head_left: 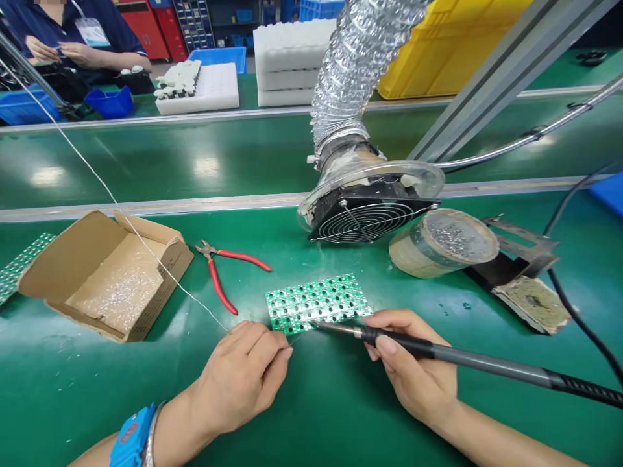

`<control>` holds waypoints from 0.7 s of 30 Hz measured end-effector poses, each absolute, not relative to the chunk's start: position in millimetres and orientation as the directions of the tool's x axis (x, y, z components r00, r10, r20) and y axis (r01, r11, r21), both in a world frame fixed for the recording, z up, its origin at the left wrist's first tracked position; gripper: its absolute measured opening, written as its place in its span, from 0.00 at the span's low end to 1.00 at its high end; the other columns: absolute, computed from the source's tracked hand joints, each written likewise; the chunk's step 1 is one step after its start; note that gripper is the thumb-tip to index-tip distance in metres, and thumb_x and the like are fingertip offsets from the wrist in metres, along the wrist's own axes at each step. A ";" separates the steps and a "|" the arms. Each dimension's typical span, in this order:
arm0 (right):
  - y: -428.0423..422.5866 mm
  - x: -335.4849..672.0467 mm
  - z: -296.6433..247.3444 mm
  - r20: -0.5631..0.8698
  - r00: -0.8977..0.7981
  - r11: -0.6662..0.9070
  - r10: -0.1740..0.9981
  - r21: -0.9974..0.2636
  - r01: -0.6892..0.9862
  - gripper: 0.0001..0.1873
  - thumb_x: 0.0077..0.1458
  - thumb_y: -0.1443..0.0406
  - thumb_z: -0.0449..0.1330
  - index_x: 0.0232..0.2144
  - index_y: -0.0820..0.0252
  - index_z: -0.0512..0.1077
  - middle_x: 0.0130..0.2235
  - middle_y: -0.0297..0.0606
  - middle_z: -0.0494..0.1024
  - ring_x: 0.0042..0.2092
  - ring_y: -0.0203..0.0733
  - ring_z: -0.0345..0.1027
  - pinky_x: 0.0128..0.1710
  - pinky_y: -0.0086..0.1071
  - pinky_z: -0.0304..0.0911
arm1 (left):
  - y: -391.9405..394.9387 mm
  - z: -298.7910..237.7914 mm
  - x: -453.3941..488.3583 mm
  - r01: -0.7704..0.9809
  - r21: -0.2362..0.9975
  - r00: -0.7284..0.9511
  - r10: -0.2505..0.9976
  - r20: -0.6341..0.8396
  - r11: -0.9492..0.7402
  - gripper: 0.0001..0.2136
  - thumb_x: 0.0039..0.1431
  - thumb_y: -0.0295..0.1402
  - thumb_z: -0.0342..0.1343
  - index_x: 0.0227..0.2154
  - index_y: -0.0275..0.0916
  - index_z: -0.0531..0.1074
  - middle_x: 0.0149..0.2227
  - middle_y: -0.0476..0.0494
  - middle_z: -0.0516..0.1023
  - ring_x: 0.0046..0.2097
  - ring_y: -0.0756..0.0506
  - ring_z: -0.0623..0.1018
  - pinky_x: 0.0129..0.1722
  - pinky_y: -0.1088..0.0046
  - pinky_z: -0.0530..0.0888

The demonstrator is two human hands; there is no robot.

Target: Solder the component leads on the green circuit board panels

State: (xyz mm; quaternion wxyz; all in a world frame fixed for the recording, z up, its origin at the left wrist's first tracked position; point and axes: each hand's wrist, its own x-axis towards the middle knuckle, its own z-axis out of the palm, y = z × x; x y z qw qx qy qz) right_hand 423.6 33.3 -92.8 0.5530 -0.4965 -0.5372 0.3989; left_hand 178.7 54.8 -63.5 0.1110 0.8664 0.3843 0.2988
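A green circuit board with rows of black round parts lies on the green bench in front of me. My right hand grips a soldering iron, whose metal tip touches or hovers just over the board's near edge. Pinched in my left hand is thin solder wire, which comes down from the upper left. A short end of it pokes out past my fingers beside the board's near left corner. My left wrist wears a blue strap.
Red-handled cutters lie open behind my left hand, beside a cardboard box of small clippings. A fume fan hangs above the board. Right of it stand a tub of metal bits and an iron stand. A person works across the bench.
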 end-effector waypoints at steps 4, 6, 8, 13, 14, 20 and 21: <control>30.5 425.0 -94.4 0.204 0.110 0.193 0.973 -0.976 0.104 0.06 0.60 0.63 0.58 0.38 0.58 0.73 0.21 0.32 0.69 0.20 0.35 0.60 0.17 0.27 0.53 | 56.0 -66.1 179.4 0.613 0.384 0.538 0.720 0.437 -0.691 0.02 0.62 0.25 0.54 0.34 0.38 0.68 0.27 0.49 0.73 0.28 0.49 0.69 0.30 0.71 0.67; 29.6 425.1 -94.6 0.198 0.096 0.186 0.976 -0.975 0.119 0.06 0.60 0.63 0.58 0.38 0.58 0.73 0.20 0.32 0.69 0.20 0.35 0.60 0.17 0.28 0.54 | 56.5 -66.8 179.8 0.617 0.373 0.543 0.718 0.435 -0.693 0.02 0.62 0.25 0.54 0.34 0.38 0.68 0.27 0.49 0.73 0.28 0.49 0.69 0.29 0.71 0.67; 28.9 425.5 -95.1 0.204 0.078 0.191 0.976 -0.970 0.151 0.06 0.60 0.62 0.58 0.38 0.58 0.73 0.21 0.32 0.69 0.20 0.36 0.60 0.19 0.29 0.56 | 56.9 -67.0 180.2 0.622 0.364 0.542 0.717 0.439 -0.693 0.02 0.62 0.26 0.53 0.34 0.38 0.69 0.26 0.49 0.73 0.28 0.49 0.69 0.29 0.71 0.67; 28.2 427.2 -95.6 0.241 0.045 0.225 0.970 -0.948 0.225 0.06 0.60 0.63 0.58 0.39 0.57 0.73 0.23 0.33 0.71 0.21 0.36 0.61 0.20 0.29 0.57 | 57.0 -67.9 180.9 0.617 0.366 0.549 0.714 0.435 -0.697 0.02 0.62 0.26 0.54 0.34 0.38 0.69 0.26 0.49 0.73 0.28 0.49 0.69 0.29 0.71 0.67; 28.4 427.2 -94.9 0.244 0.037 0.229 0.969 -0.945 0.234 0.06 0.60 0.63 0.58 0.39 0.57 0.73 0.24 0.33 0.71 0.21 0.35 0.61 0.20 0.29 0.57 | 57.1 -68.2 181.0 0.615 0.368 0.550 0.714 0.434 -0.698 0.02 0.62 0.26 0.54 0.34 0.38 0.69 0.26 0.49 0.73 0.28 0.49 0.69 0.29 0.71 0.67; 31.3 426.0 -89.6 0.255 -0.015 0.250 0.967 -0.931 0.266 0.05 0.60 0.65 0.58 0.39 0.56 0.72 0.21 0.30 0.70 0.19 0.34 0.59 0.19 0.28 0.56 | 59.6 -69.9 183.6 0.618 0.353 0.561 0.708 0.429 -0.703 0.02 0.62 0.26 0.54 0.34 0.38 0.69 0.27 0.49 0.73 0.28 0.49 0.69 0.29 0.70 0.67; 31.6 425.9 -89.3 0.252 -0.018 0.247 0.968 -0.932 0.265 0.05 0.60 0.65 0.58 0.39 0.56 0.72 0.21 0.30 0.70 0.19 0.34 0.59 0.19 0.28 0.56 | 60.0 -70.0 184.3 0.619 0.350 0.562 0.707 0.430 -0.704 0.02 0.62 0.26 0.54 0.33 0.38 0.69 0.26 0.49 0.73 0.28 0.48 0.69 0.29 0.70 0.67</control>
